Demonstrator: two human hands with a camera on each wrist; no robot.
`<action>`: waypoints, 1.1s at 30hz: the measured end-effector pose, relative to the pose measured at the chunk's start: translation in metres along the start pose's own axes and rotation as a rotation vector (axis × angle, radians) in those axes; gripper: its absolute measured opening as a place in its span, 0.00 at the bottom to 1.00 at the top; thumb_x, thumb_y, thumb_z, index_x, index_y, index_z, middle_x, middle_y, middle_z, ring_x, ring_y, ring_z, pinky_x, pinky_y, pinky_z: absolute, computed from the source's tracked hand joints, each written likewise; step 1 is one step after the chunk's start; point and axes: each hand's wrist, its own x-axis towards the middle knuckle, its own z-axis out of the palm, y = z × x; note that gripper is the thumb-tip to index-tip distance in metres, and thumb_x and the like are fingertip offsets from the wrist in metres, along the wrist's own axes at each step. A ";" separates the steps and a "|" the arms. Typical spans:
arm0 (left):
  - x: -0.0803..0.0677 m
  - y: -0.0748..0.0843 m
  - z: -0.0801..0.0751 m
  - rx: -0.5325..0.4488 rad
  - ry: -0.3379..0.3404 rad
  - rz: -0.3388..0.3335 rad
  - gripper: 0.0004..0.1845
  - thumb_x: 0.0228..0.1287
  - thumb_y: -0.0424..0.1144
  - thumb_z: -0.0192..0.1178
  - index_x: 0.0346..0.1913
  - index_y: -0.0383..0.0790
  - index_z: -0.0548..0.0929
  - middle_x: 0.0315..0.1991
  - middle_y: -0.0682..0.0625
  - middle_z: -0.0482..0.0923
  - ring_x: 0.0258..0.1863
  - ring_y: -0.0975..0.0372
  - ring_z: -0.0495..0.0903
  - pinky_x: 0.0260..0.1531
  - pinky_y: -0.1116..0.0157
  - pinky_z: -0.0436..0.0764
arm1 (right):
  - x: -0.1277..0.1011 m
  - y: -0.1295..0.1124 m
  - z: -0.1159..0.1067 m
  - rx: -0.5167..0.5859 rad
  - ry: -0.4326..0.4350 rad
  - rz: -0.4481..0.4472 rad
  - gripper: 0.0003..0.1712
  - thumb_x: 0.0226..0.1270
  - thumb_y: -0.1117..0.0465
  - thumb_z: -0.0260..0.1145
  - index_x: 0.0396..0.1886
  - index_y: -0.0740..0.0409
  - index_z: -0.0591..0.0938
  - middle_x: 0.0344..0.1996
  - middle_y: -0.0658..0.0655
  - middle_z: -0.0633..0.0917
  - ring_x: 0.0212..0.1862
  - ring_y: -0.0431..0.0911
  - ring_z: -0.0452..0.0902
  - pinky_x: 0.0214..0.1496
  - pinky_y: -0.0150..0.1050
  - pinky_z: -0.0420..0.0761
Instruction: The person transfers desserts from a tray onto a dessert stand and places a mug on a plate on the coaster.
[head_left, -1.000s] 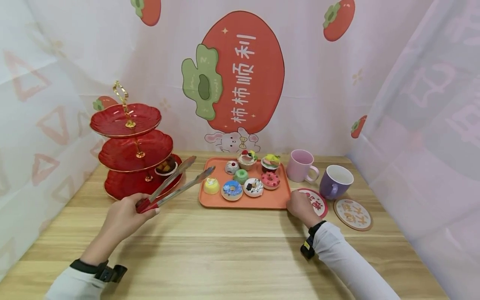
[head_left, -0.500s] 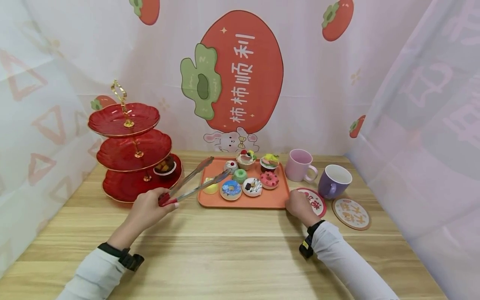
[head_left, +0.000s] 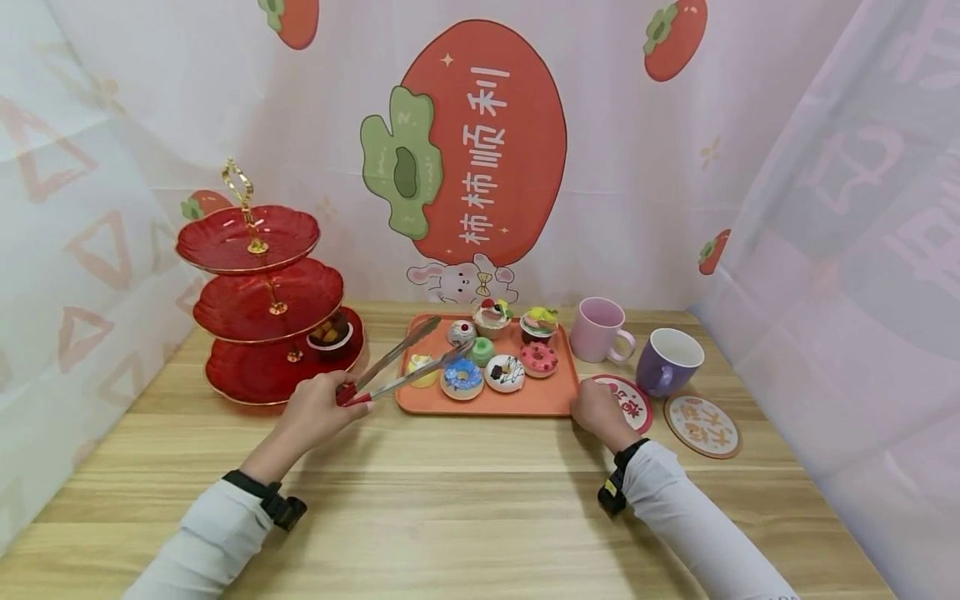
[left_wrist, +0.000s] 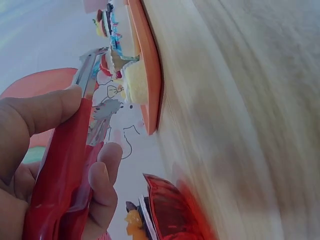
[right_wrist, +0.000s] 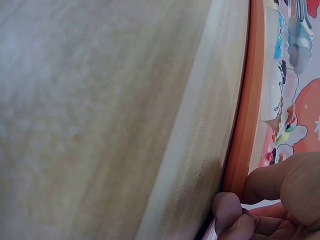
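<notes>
My left hand (head_left: 318, 408) grips the red handles of metal tongs (head_left: 411, 377). Their arms are spread apart with nothing between the tips, over the left half of an orange tray (head_left: 525, 406). Under the tongs, in the head view, lie a yellow cake (head_left: 426, 382), a blue doughnut (head_left: 462, 390) and a white cake with a cherry (head_left: 461, 333). Farther right sit a green cake (head_left: 482, 351), a white doughnut (head_left: 516, 382), a pink doughnut (head_left: 540, 370) and two cupcakes. My right hand (head_left: 600, 412) pinches the tray's front right corner, thumb and finger at the rim (right_wrist: 243, 130).
A red three-tier cake stand (head_left: 225, 313) is on the left, a brown-topped cupcake (head_left: 330, 337) on its bottom tier. To the tray's right stand a pink mug (head_left: 596, 333) and a purple mug (head_left: 660, 371). Two round coasters lie in front of them.
My left hand has carried the spread tongs rightward, from beside the cake stand to over the tray's left part. My right hand stays at the tray's corner.
</notes>
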 end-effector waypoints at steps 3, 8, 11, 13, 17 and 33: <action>0.005 0.003 0.002 0.000 0.005 0.008 0.25 0.50 0.43 0.70 0.48 0.30 0.80 0.25 0.49 0.73 0.26 0.56 0.69 0.22 0.63 0.66 | -0.001 -0.002 -0.001 0.001 -0.005 -0.003 0.07 0.55 0.72 0.54 0.20 0.65 0.75 0.18 0.59 0.73 0.22 0.50 0.69 0.23 0.41 0.69; 0.013 0.011 0.004 -0.005 0.010 0.025 0.17 0.50 0.42 0.71 0.40 0.35 0.82 0.22 0.49 0.72 0.23 0.57 0.68 0.20 0.63 0.65 | 0.000 -0.001 -0.001 0.007 -0.030 0.016 0.07 0.57 0.71 0.54 0.21 0.66 0.75 0.18 0.59 0.73 0.22 0.50 0.70 0.24 0.41 0.70; 0.018 0.015 0.005 0.000 0.003 0.028 0.15 0.50 0.42 0.71 0.37 0.36 0.82 0.22 0.50 0.73 0.23 0.57 0.69 0.21 0.63 0.66 | 0.000 -0.002 -0.001 -0.008 -0.027 0.010 0.08 0.57 0.71 0.54 0.21 0.65 0.75 0.17 0.58 0.72 0.22 0.49 0.69 0.24 0.40 0.69; 0.022 0.018 0.007 0.004 -0.005 0.025 0.16 0.49 0.41 0.71 0.38 0.34 0.82 0.22 0.49 0.73 0.23 0.57 0.69 0.21 0.63 0.67 | 0.000 -0.001 0.000 -0.018 -0.022 0.004 0.08 0.57 0.71 0.54 0.21 0.64 0.75 0.17 0.58 0.72 0.22 0.49 0.69 0.24 0.41 0.69; 0.030 0.022 0.012 0.019 -0.020 0.031 0.19 0.49 0.42 0.71 0.40 0.31 0.81 0.25 0.48 0.75 0.24 0.56 0.71 0.23 0.62 0.69 | 0.000 -0.001 0.000 -0.028 -0.003 -0.010 0.07 0.56 0.71 0.55 0.20 0.64 0.75 0.17 0.58 0.73 0.23 0.50 0.69 0.26 0.42 0.70; 0.049 0.040 0.032 -0.026 -0.019 0.010 0.18 0.47 0.41 0.72 0.39 0.33 0.81 0.22 0.48 0.72 0.23 0.56 0.68 0.21 0.64 0.64 | 0.000 0.005 0.005 -0.043 0.060 -0.051 0.09 0.53 0.71 0.54 0.17 0.64 0.75 0.18 0.60 0.75 0.24 0.52 0.73 0.26 0.47 0.74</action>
